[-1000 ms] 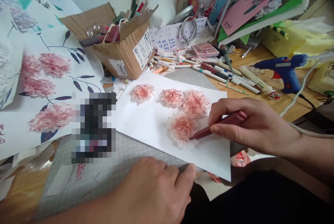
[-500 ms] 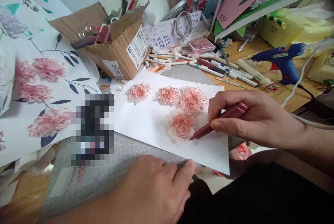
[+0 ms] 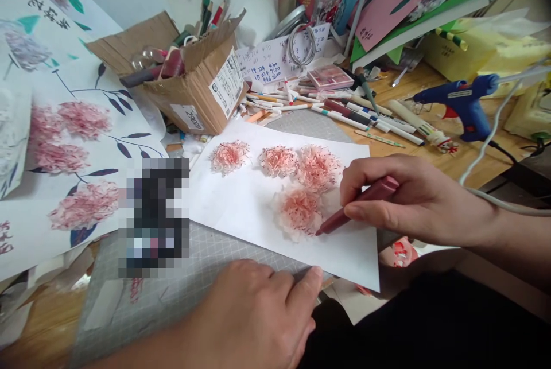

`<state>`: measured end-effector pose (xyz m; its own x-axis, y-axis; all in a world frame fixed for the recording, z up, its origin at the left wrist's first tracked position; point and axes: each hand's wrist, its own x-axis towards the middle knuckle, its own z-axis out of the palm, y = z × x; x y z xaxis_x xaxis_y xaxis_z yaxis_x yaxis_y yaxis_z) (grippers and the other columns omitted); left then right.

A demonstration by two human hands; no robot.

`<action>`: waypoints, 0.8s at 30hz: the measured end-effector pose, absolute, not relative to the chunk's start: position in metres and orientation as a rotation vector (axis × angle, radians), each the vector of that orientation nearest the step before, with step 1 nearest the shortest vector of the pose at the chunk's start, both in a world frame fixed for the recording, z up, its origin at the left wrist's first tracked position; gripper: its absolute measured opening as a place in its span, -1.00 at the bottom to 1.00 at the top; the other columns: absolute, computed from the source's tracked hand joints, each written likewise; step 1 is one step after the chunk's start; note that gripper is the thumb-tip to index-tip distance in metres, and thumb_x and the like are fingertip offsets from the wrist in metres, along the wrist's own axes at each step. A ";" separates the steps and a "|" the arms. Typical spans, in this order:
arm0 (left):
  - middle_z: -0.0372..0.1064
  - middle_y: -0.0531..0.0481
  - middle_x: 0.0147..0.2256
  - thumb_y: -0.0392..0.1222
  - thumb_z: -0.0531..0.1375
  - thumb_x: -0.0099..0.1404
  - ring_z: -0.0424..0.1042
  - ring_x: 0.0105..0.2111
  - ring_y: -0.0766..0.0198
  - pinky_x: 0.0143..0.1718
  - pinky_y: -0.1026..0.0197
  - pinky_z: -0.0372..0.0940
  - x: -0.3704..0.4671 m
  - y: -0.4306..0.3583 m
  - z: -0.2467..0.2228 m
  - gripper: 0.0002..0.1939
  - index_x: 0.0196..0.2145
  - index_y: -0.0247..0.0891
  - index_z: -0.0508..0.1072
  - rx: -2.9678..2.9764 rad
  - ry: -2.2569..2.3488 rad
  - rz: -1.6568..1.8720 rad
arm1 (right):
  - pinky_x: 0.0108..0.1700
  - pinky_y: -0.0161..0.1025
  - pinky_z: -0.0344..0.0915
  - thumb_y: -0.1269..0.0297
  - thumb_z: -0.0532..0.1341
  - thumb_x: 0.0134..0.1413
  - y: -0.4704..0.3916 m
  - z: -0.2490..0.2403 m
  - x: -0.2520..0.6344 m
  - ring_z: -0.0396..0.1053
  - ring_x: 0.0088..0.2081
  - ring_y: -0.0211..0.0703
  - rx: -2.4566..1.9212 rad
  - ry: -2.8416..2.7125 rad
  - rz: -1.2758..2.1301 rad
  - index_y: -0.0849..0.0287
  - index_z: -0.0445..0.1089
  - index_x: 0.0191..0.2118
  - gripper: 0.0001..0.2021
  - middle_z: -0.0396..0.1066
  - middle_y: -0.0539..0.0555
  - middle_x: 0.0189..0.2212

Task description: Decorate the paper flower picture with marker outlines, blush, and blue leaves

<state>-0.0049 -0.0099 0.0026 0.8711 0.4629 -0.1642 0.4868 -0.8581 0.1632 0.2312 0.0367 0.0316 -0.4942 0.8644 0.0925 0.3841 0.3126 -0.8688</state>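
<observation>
My right hand point(image 3: 400, 199) is closed around a dark red marker point(image 3: 357, 208). Its tip meets the lower right fringe of a pink ruffled paper flower point(image 3: 300, 210), the lowest of several on a white sheet of paper point(image 3: 232, 202). Two more flowers touch each other above it, and a single flower point(image 3: 229, 156) sits apart at the upper left. Thin dark red strokes show on the petals. My left hand point(image 3: 262, 306) holds nothing; it rests at the sheet's near edge, index finger stretched onto the paper and the other fingers partly bent.
A grey gridded cutting mat point(image 3: 189, 277) lies under the sheet. Behind stands a cardboard box point(image 3: 189, 93) of tools, with scattered pens point(image 3: 344, 113) beside it. A blue glue gun point(image 3: 462, 99) and its cable are at right. Finished flower pictures point(image 3: 86, 156) lie left, near a blurred-out dark object point(image 3: 155, 214).
The marker tip has shifted slightly down along the lowest flower's edge, and my right hand has moved a little left. My left hand stays at the sheet's edge. The view has tilted slightly.
</observation>
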 end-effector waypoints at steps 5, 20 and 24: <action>0.46 -0.01 -0.41 -0.15 0.09 0.27 0.46 -0.50 0.11 -0.50 0.09 0.37 -0.005 -0.010 0.000 -0.55 0.10 -0.30 0.25 2.844 0.735 -0.235 | -0.49 -0.40 0.23 0.37 0.25 0.03 0.034 0.031 0.227 0.32 -0.49 -0.33 -1.080 -2.047 1.111 0.21 0.41 -0.39 -0.96 0.43 0.00 -0.49; 0.43 0.01 -0.46 -0.17 0.08 0.27 0.43 -0.55 0.13 -0.58 0.08 0.35 -0.005 -0.011 0.001 -0.57 0.08 -0.35 0.28 2.887 0.728 -0.167 | -0.60 -0.38 0.10 0.31 0.23 0.06 0.034 0.032 0.232 0.25 -0.58 -0.36 -1.149 -2.054 1.099 0.20 0.42 -0.42 -0.90 0.34 -0.05 -0.60; 0.43 0.01 -0.47 -0.19 0.08 0.27 0.43 -0.54 0.15 -0.52 0.13 0.35 -0.006 -0.012 -0.004 -0.59 0.07 -0.33 0.29 2.899 0.751 -0.114 | -0.61 -0.37 0.05 0.29 0.23 0.06 0.035 0.032 0.234 0.19 -0.60 -0.37 -1.134 -2.082 1.065 0.22 0.43 -0.42 -0.88 0.29 -0.05 -0.60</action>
